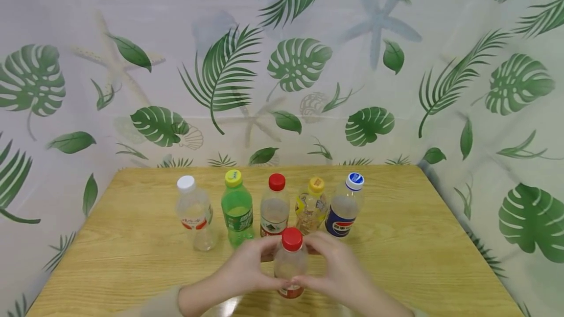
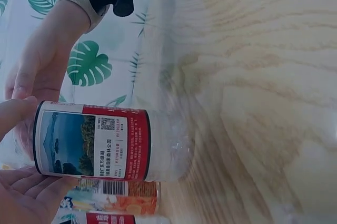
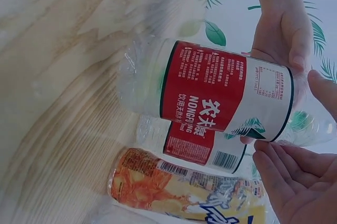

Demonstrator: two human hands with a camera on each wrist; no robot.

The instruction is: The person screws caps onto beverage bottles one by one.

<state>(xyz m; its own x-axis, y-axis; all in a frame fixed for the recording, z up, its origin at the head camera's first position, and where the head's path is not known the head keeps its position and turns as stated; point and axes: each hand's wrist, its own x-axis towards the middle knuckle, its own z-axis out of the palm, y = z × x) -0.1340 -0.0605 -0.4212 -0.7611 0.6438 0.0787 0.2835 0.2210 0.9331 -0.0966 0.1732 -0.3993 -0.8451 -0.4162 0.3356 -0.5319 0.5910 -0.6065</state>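
Both my hands hold a clear plastic water bottle [image 1: 291, 260] with a red cap, near the middle front of the table. The left hand [image 1: 246, 265] is on its left side and the right hand [image 1: 337, 265] on its right, thumbs meeting at the near side above the label. In the right wrist view the bottle's red and white label [image 3: 221, 89] faces the camera, with the right hand's fingers [image 3: 284, 171] at its upper part. From the left wrist, a lake picture shows on the label [image 2: 68, 142]. The bottle stands upright.
Behind the held bottle stands a row: a white-capped clear bottle [image 1: 196, 219], a green bottle [image 1: 238, 209], another red-capped water bottle [image 1: 275, 207], a yellow-capped bottle [image 1: 312, 209] and a Pepsi bottle [image 1: 343, 212]. A leaf-patterned cloth [image 1: 246, 160] hangs behind the wooden table [image 1: 410, 258].
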